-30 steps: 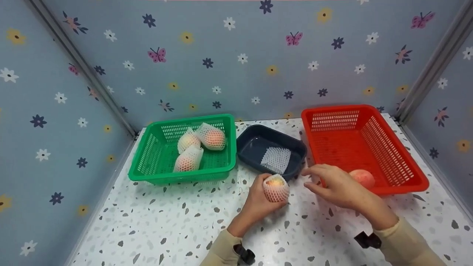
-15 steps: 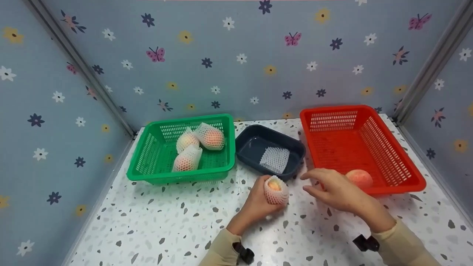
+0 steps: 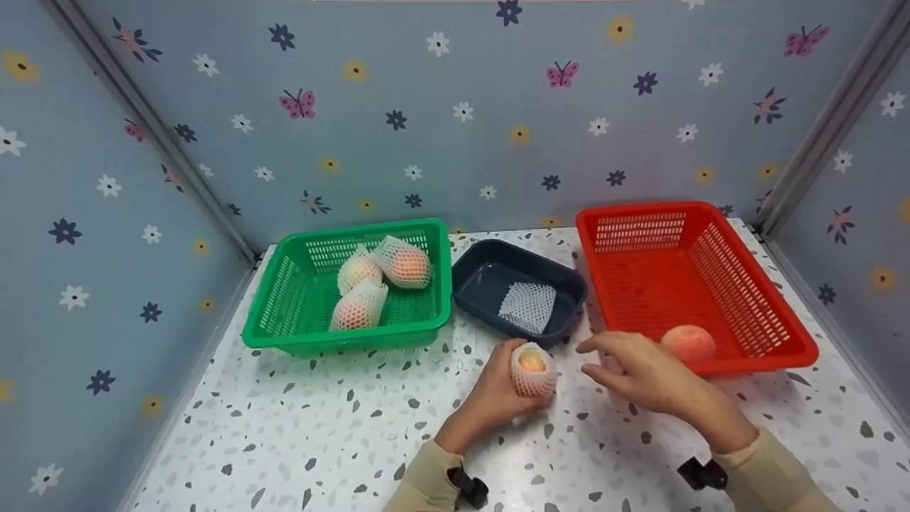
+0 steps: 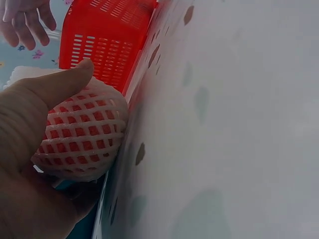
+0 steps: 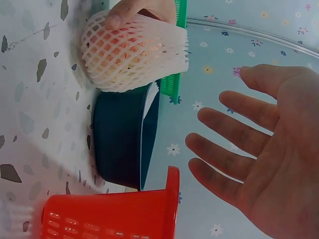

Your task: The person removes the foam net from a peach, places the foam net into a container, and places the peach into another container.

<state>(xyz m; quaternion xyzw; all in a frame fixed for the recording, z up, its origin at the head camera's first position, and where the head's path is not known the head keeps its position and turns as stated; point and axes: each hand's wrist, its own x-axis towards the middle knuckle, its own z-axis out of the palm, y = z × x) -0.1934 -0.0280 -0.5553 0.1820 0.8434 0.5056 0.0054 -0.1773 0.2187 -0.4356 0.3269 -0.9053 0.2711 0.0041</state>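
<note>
My left hand [image 3: 494,391] grips a peach [image 3: 533,371] wrapped in a white foam net, just in front of the dark blue tray. The net's open end faces up, and the fruit's yellowish top shows inside it. In the left wrist view the thumb lies along the netted peach [image 4: 82,132]. My right hand [image 3: 643,373] hovers by the front left corner of the red basket, holding nothing. Its fingers are spread and relaxed in the right wrist view, apart from the netted peach [image 5: 129,52].
The green basket [image 3: 348,340] at left holds 3 netted peaches [image 3: 359,306]. A loose foam net [image 3: 527,307] lies in the dark blue tray [image 3: 476,313]. One bare peach [image 3: 688,343] sits in the red basket [image 3: 768,361] at right. Patterned walls enclose the back and sides.
The left hand has shifted slightly toward me and tilted the netted peach, so its open end shows more. The right hand has drawn slightly toward me, still holding nothing.
</note>
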